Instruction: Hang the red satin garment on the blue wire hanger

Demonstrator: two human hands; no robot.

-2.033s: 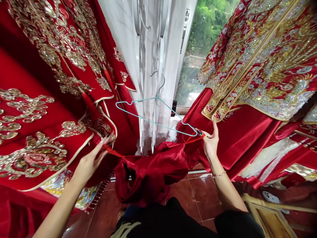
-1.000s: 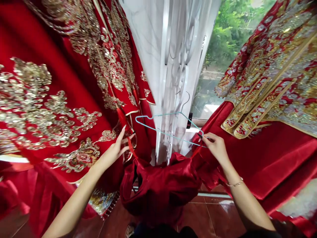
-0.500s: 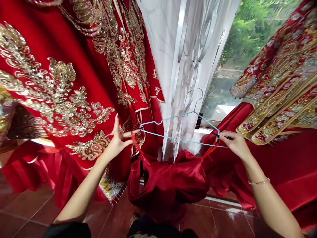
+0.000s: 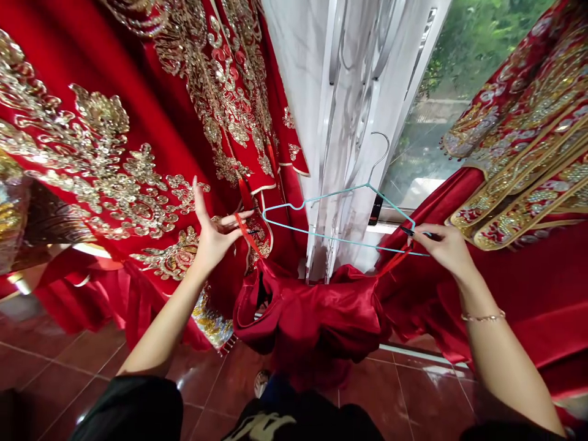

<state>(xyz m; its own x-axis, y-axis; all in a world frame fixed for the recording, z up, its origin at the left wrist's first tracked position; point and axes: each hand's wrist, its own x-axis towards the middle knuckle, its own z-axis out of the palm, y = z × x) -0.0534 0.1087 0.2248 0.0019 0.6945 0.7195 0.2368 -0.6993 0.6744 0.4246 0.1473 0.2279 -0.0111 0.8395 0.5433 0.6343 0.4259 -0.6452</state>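
Note:
A pale-blue wire clothes hanger point(image 4: 340, 192) with a bare metal hook is tilted in front of me. My right hand point(image 4: 443, 248) pinches its right end, along with a red strap point(image 4: 395, 262) and a small dark piece that may be a clip. Between the fingers and thumb of my left hand point(image 4: 215, 236) is the other red strap point(image 4: 248, 236); a dark tip shows beside them. This hand is just left of the hanger's left end, with a small gap. Below, a dark red satin garment point(image 4: 316, 312) hangs from both straps.
Red gowns with gold beadwork point(image 4: 105, 122) hang close on the left. Another embroidered red outfit point(image 4: 528, 165) hangs on the right. Behind the hanger are a white metal frame point(image 4: 337, 122) and a window point(image 4: 459, 92). Reddish tiles point(image 4: 376, 392) cover the floor.
My left hand has drawn slightly left, off the hanger's left end, still holding the strap. The hanger sits a little higher and further right in view, its right end still in my right hand.

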